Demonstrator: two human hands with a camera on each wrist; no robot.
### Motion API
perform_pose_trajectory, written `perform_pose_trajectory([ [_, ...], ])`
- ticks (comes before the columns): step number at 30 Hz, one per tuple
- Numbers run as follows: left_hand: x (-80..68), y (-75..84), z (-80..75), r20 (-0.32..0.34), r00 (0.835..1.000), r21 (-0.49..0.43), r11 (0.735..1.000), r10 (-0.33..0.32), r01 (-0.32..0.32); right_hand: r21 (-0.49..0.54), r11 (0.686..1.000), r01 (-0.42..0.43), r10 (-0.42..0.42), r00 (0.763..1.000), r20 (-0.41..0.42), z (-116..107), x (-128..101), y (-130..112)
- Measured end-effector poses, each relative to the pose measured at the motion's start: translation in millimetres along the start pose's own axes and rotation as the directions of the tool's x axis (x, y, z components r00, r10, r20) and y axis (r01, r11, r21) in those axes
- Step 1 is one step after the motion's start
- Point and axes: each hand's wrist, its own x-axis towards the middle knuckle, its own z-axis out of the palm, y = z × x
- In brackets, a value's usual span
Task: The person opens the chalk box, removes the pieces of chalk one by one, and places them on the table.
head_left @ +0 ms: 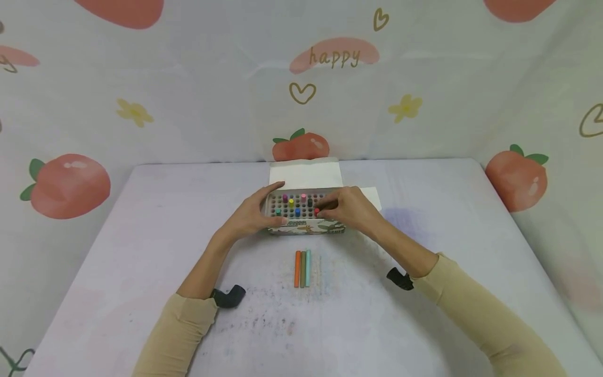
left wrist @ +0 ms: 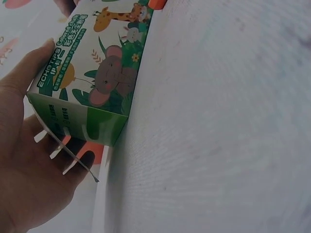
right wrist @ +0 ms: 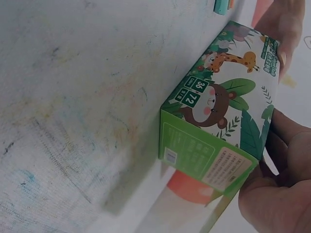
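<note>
A chalk box (head_left: pixel 306 227) with printed animals stands on the table, its white lid flap (head_left: pixel 306 174) raised behind it. Several coloured chalks, such as a yellow chalk (head_left: pixel 291 202) and a blue chalk (head_left: pixel 298 212), poke up from the holes of its inner tray. My left hand (head_left: pixel 247 215) grips the box's left end, thumb on the front edge and fingers behind. Over the tray's right side, my right hand (head_left: pixel 350 209) pinches a red chalk (head_left: pixel 317 211) between thumb and forefinger. In the right wrist view, the box hides those fingertips.
In front of the box lie an orange chalk (head_left: pixel 297 268), an olive chalk (head_left: pixel 303 269) and a light teal chalk (head_left: pixel 308 268), side by side. Chalk smudges mark the white table (head_left: pixel 377 324). A printed cloth (head_left: pixel 212 78) hangs behind it.
</note>
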Motion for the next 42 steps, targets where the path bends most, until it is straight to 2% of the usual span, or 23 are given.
perform_pose_trajectory([
  [8,0.0,-1.7,0.5,-0.011,1.000,0.001,1.000,-0.010,0.010,-0.057,0.998,0.008,-0.007,1.000,0.007,0,1,-1],
  [13,0.2,-3.6,1.1,-0.014,1.000,-0.002,1.000,-0.006,0.006,-0.078,0.997,0.028,-0.030,0.999,-0.022,4,0,-1],
  [20,1.6,-3.6,0.6,-0.016,1.000,0.006,1.000,0.009,-0.009,-0.071,0.995,0.075,-0.082,0.992,-0.099,7,-3,2],
  [27,2.4,-4.8,1.7,-0.015,1.000,0.001,1.000,-0.012,0.012,-0.029,0.999,0.044,-0.047,0.994,-0.099,9,-4,2],
  [42,2.1,-3.3,0.8,-0.007,1.000,0.017,1.000,-0.005,0.005,-0.033,0.994,0.106,-0.110,0.981,-0.162,12,-5,4],
])
